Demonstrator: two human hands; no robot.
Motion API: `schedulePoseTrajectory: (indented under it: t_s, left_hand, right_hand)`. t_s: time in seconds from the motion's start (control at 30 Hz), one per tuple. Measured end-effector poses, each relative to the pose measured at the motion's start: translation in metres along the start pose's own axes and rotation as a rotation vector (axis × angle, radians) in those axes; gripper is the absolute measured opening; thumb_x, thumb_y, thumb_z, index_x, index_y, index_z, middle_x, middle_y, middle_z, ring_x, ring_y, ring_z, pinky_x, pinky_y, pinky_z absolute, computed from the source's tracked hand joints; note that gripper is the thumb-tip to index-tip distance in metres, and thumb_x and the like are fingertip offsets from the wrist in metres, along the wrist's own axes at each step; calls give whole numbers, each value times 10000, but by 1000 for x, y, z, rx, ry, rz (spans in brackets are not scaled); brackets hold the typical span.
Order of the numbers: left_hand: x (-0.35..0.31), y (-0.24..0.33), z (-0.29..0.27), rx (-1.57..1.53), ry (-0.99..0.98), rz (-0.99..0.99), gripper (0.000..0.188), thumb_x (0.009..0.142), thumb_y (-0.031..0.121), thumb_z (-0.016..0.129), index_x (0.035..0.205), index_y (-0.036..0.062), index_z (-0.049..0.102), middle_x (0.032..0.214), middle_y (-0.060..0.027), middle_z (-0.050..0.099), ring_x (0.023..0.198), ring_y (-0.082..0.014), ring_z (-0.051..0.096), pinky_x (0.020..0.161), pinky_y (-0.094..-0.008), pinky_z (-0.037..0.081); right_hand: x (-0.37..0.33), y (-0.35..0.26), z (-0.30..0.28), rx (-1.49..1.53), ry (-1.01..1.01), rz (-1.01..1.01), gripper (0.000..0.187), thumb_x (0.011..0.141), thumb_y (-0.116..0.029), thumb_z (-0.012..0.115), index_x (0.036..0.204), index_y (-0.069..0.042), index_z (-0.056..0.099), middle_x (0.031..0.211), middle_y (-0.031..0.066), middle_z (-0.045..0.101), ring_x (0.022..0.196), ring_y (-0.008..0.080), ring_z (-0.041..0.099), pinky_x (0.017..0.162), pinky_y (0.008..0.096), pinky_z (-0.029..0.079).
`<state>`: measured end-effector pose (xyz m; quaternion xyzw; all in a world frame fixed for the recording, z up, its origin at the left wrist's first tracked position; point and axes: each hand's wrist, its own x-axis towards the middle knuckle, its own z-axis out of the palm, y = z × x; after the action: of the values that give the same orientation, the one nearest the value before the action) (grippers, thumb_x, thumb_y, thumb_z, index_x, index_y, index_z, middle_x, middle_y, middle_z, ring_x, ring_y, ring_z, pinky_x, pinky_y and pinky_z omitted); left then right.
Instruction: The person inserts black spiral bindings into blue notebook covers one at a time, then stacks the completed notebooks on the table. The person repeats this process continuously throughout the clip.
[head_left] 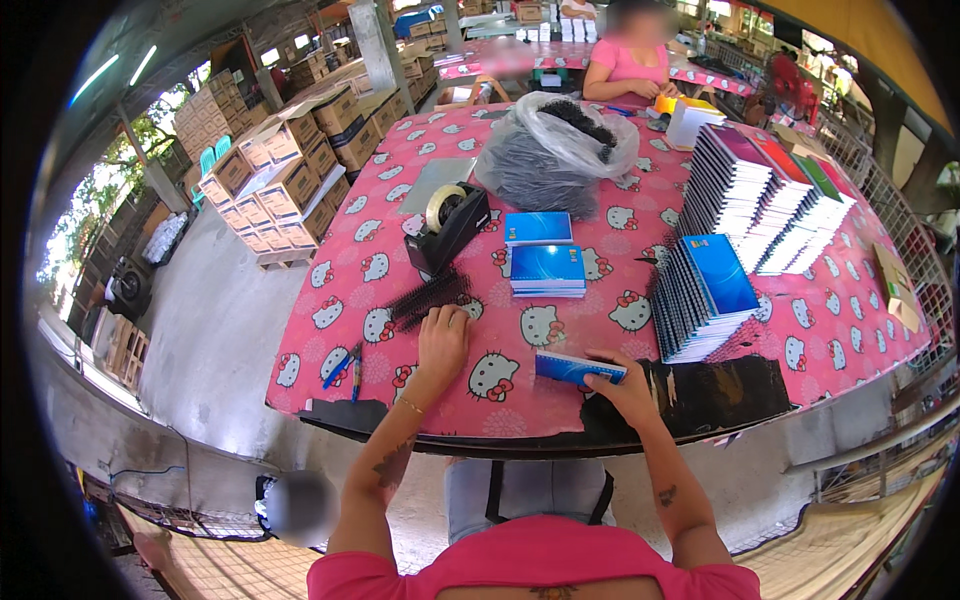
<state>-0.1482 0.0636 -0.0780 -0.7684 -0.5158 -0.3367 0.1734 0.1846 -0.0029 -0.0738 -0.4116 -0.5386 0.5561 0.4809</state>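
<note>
At the left of the frame stand piled cardboard boxes (272, 195), too many to count surely. Two pens (355, 375) lie close together at the table's lower-left edge. Right of them, a small heap of black spiral coils (418, 303) rests on the pink patterned tablecloth (327, 312), its pieces too tangled to count. The left hand (443, 345) is at the heap's lower right edge, fingers bent downward; whether they pinch a coil I cannot tell. Just above the heap sits one black tape dispenser (462, 235) carrying one roll of tape (445, 207).

At upper centre is one clear plastic bag (520, 130) full of dark coils. Below it lie two short stacks of blue notebooks, a rear one (538, 228) and a front one (547, 266). At lower centre, the right hand (617, 388) grips one blue notebook (562, 368), thumb on its face, fingers at its far edge.

One co-worker (625, 65) in pink is at the upper right. Below, right of centre, stands one tall stack of blue spiral notebooks (705, 300); behind it are at least three more stacks, topped purple (737, 147), red (784, 162) and green (818, 178).
</note>
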Motion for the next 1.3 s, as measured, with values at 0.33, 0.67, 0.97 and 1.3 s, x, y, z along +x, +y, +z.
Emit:
schedulePoseTrajectory:
  t_s: [0.33, 0.67, 0.97, 1.3]
  left_hand:
    - [-2, 89, -40, -617, -167, -165, 162, 910, 97, 673, 1053, 23, 686, 885, -142, 658, 752, -336, 617, 681, -413, 495]
    - [8, 98, -35, -736, -146, -239, 173, 869, 49, 714, 1040, 25, 705, 866, -116, 658, 756, -277, 640, 658, -369, 504]
    - [11, 99, -33, -791, -114, -172, 180, 850, -2, 723, 1025, 14, 683, 904, -115, 644, 780, -250, 669, 688, -335, 559]
    - [25, 92, -45, -845, -307, -72, 218, 887, 77, 717, 1096, 37, 670, 957, -107, 615, 815, -246, 641, 714, -335, 525]
  right_hand:
    - [5, 19, -2, -23, -17, -50, 353, 940, -105, 699, 1269, 14, 652, 1158, 70, 695, 994, 114, 622, 861, 262, 512]
    - [3, 13, -3, -103, -57, -84, 330, 939, -98, 700, 1236, 39, 661, 1099, 57, 711, 987, 111, 626, 894, 279, 503]
    - [3, 14, -1, -108, -25, -119, 335, 935, -106, 707, 1235, 36, 664, 1106, 71, 711, 1000, 126, 636, 898, 281, 504]
    - [0, 18, -7, -109, -71, -69, 299, 917, -40, 695, 1210, 19, 678, 1120, 67, 710, 1019, 133, 625, 920, 276, 485]
